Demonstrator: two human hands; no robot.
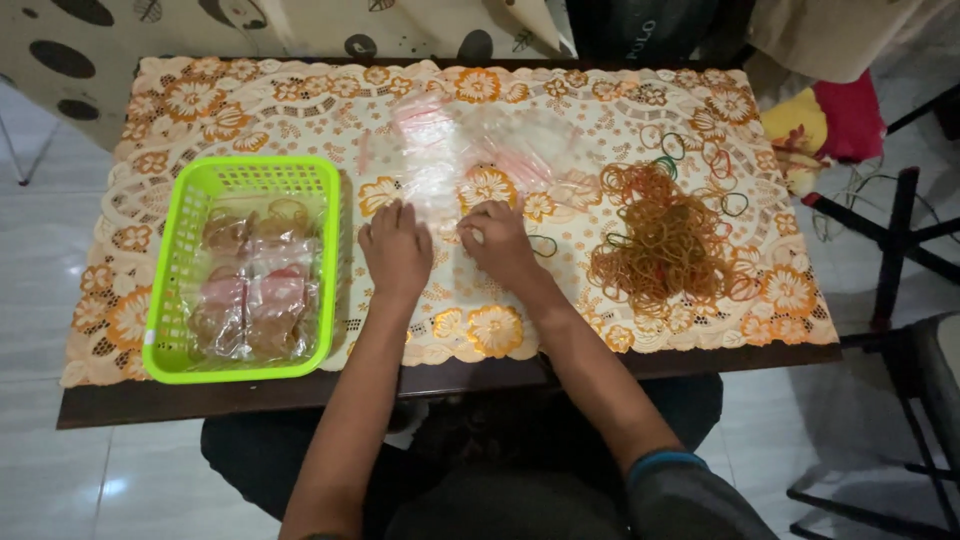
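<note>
My left hand [396, 248] rests knuckles up on the flowered tablecloth [300, 100], fingers bent, touching the near edge of a clear plastic bag [440, 190]. My right hand [497, 240] is beside it, fingers curled on the same bag's edge. More clear zip bags [510, 140] lie spread just beyond both hands. A heap of brown rubber bands [665, 245] lies to the right of my right hand. A lime green basket [190, 250] at my left holds several filled bags of rubber bands [255, 300].
Loose rubber bands [715, 160], some green, are scattered past the heap. A single band [544, 246] lies by my right wrist. A black metal frame [890, 240] stands right of the table, and red and yellow cloth [830, 125] lies at the far right.
</note>
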